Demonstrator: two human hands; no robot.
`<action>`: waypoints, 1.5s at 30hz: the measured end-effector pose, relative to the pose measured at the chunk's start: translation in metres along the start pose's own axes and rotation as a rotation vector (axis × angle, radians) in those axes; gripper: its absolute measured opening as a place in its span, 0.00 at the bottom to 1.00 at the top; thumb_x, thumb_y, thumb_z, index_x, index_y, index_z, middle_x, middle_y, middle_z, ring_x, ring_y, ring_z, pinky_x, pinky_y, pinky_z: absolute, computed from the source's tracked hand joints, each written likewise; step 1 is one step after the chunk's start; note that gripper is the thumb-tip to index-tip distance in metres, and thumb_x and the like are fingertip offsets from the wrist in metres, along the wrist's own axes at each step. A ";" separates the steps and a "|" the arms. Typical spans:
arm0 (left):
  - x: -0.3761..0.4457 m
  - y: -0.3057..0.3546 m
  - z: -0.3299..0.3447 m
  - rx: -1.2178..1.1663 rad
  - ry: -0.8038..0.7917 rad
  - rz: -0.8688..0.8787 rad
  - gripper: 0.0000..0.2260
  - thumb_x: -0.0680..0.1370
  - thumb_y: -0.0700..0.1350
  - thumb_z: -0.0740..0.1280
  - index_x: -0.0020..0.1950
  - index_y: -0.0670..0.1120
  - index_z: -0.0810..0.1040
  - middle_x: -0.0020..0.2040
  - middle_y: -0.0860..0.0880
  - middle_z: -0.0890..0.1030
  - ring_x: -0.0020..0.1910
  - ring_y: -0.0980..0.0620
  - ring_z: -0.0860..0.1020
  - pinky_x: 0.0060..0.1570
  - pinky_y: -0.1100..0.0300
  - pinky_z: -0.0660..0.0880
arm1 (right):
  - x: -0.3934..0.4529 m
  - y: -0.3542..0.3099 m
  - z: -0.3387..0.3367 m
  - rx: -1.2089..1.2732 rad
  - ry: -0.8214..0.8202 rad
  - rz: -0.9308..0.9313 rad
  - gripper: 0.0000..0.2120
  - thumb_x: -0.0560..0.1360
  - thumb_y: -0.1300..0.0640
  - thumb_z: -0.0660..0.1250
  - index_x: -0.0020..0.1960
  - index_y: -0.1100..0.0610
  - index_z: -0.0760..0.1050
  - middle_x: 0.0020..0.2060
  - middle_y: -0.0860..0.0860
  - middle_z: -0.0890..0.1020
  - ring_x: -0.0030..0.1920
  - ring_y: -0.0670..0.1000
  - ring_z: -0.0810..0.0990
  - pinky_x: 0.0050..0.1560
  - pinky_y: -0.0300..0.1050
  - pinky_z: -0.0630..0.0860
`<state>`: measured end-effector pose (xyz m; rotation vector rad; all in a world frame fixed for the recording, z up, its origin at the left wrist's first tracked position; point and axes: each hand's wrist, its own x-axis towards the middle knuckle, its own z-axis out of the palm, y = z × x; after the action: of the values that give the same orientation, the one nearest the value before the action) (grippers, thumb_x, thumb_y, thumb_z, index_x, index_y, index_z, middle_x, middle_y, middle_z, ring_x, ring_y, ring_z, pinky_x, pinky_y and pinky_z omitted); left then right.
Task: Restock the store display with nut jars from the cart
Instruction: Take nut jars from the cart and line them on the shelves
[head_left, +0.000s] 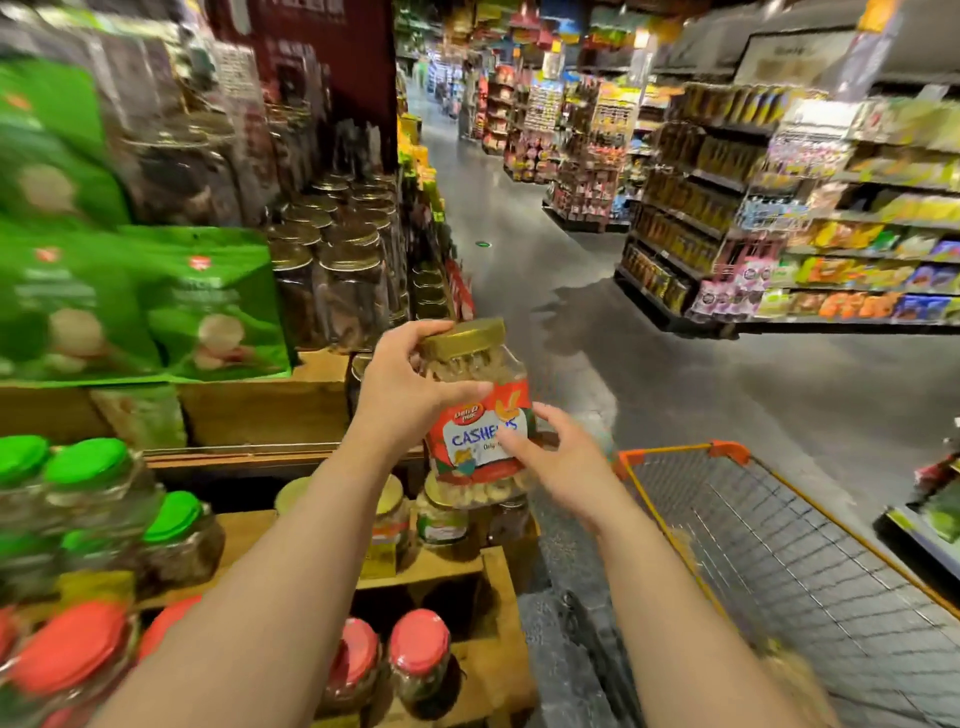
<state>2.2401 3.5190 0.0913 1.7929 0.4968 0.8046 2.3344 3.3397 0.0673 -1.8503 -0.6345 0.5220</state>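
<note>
Jar: one cashew jar (480, 415), gold lid, held at centre.
Left hand (410, 384): curled round its top.
Right hand (561, 462): fingers spread against label.
Cart (769, 545): one, at 4 o'clock.

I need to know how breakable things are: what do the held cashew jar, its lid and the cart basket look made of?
Cashew jar: clear body, probably plastic, though glass is possible; the nuts show through it.
Its lid: shiny gold, metal or metallised plastic.
Cart basket: grey metal wire mesh with an orange rim, likely plastic-coated.
</note>
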 end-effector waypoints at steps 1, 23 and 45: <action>0.004 -0.002 -0.010 -0.007 -0.015 -0.016 0.37 0.59 0.52 0.86 0.64 0.61 0.75 0.61 0.56 0.79 0.59 0.57 0.80 0.57 0.49 0.82 | 0.007 -0.004 0.011 0.004 0.001 -0.016 0.27 0.73 0.41 0.75 0.68 0.46 0.72 0.58 0.39 0.80 0.60 0.46 0.80 0.53 0.41 0.80; 0.085 -0.106 -0.063 0.250 -0.196 -0.228 0.46 0.65 0.51 0.84 0.78 0.57 0.62 0.65 0.53 0.77 0.60 0.56 0.74 0.56 0.59 0.76 | 0.151 0.011 0.100 -0.036 -0.119 0.123 0.40 0.70 0.51 0.80 0.76 0.47 0.65 0.70 0.46 0.76 0.71 0.49 0.72 0.67 0.60 0.76; 0.104 -0.191 0.023 0.273 -0.244 -0.443 0.49 0.62 0.48 0.86 0.78 0.52 0.65 0.69 0.53 0.77 0.67 0.53 0.74 0.68 0.50 0.74 | 0.217 0.091 0.079 0.054 -0.238 0.412 0.57 0.57 0.25 0.75 0.78 0.51 0.64 0.70 0.48 0.77 0.65 0.50 0.78 0.67 0.58 0.76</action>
<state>2.3369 3.6412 -0.0625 1.8971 0.8330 0.2147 2.4673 3.5081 -0.0578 -1.8885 -0.3862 1.0315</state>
